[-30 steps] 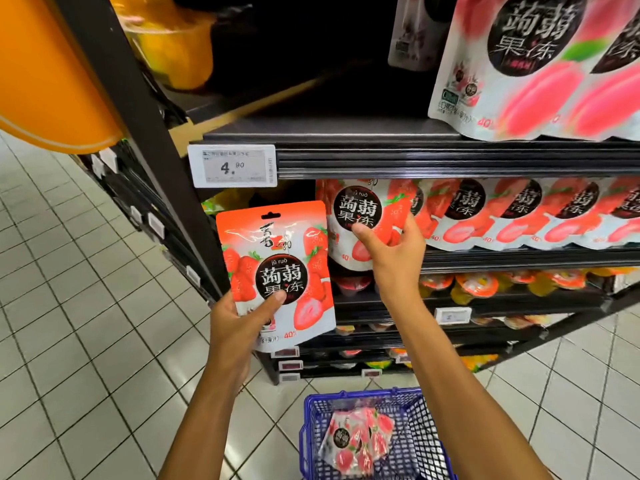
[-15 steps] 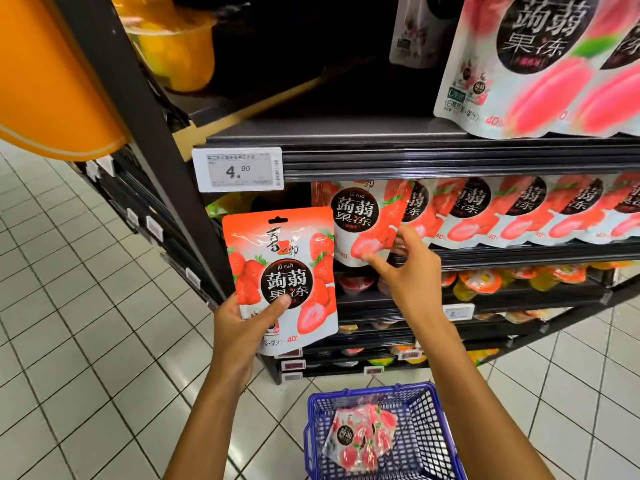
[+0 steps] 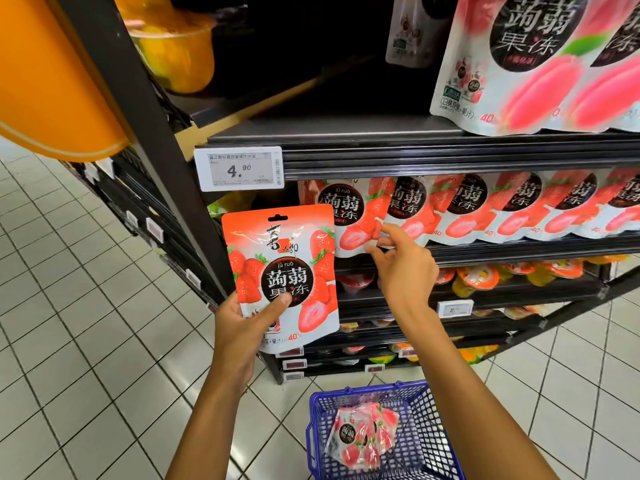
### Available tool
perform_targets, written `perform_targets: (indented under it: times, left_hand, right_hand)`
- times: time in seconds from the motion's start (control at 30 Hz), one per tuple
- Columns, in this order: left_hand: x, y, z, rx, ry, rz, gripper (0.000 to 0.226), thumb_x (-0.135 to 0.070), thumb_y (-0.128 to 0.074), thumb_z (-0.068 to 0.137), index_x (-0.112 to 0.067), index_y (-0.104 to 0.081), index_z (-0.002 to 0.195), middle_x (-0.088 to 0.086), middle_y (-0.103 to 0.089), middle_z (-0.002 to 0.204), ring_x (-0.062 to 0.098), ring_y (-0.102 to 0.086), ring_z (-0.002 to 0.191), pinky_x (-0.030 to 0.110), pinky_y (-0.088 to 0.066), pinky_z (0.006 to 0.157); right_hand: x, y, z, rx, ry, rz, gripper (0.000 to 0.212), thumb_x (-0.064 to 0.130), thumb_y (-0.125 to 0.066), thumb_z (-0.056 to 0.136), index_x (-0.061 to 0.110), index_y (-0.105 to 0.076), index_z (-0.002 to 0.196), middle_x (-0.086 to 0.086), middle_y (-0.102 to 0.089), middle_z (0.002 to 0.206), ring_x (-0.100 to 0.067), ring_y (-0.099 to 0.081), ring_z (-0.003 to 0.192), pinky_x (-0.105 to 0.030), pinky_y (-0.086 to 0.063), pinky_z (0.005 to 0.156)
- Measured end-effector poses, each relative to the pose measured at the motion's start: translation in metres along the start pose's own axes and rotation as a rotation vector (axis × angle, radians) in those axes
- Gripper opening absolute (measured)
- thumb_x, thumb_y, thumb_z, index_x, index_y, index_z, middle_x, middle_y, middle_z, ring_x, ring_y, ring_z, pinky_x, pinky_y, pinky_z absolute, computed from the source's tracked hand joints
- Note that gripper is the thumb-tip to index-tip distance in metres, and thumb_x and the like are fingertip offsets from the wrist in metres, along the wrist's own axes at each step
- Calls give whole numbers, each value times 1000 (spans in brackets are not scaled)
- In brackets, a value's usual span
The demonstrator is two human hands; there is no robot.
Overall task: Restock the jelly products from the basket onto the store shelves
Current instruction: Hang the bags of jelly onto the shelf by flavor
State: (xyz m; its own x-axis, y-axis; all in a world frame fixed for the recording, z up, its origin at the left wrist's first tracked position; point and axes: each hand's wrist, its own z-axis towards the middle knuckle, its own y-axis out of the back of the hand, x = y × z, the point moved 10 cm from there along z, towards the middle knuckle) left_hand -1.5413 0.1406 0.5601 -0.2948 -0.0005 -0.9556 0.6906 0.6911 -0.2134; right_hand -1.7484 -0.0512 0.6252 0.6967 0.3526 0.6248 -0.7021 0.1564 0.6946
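Observation:
My left hand [image 3: 242, 327] holds a strawberry jelly pouch [image 3: 280, 271] upright by its lower edge, thumb on the front, just left of the shelf post. Fingers curled, my right hand [image 3: 405, 268] pinches the lower right corner of the front strawberry pouch on the shelf [image 3: 349, 216]. That pouch stands at the left end of a row of like pouches [image 3: 502, 209] on the middle shelf [image 3: 519, 251]. On the floor below, a blue basket [image 3: 313, 427] holds a few more jelly pouches [image 3: 360, 434].
Big peach jelly pouches [image 3: 536, 64] fill the right of the upper shelf [image 3: 415, 157], with a price tag [image 3: 239, 168] on its left edge. Jelly cups [image 3: 481, 277] line the lower shelves. An orange sign [image 3: 52, 81] hangs at left over white floor tiles.
My right hand has slid down from the face of the shelf pouch to its lower right corner. The left hand with its pouch has barely moved.

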Motion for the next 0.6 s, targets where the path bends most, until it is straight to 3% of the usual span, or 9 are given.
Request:
perform_targets:
  times: [0.13, 0.23, 0.43, 0.6]
  left_hand:
    - [0, 0, 0, 3, -5, 5, 39, -25, -82, 59, -19, -71, 95, 3, -78, 90, 20, -75, 78, 26, -57, 56]
    - [0, -2, -1, 13, -5, 5, 38, -24, -81, 60, -19, -70, 96, 3, -78, 90, 20, -75, 78, 26, -57, 55]
    - [-1, -7, 2, 37, -23, 0, 28, -26, -82, 60, -26, -74, 87, 2, -78, 89, 19, -75, 77, 25, -57, 55]
    - [-2, -13, 6, 54, -20, -22, 31, -25, -83, 62, -23, -74, 91, 5, -77, 93, 23, -75, 82, 27, -58, 59]
  right_hand:
    - [-4, -11, 3, 39, -32, 17, 26, 31, -69, 89, 40, -66, 114, 17, -73, 82, -16, -70, 72, -26, -39, 58]
    - [-11, -7, 1, 9, -39, 17, 26, 29, -65, 93, 39, -66, 117, 12, -74, 85, -21, -70, 74, -27, -35, 59]
    - [-20, -1, 2, 8, -91, 48, 19, 31, -67, 91, 35, -66, 109, 7, -75, 86, -22, -70, 72, -37, -53, 64]
    - [-20, 4, -1, 2, -110, 97, 19, 34, -72, 87, 27, -67, 104, 8, -75, 91, -15, -69, 73, -36, -55, 66]
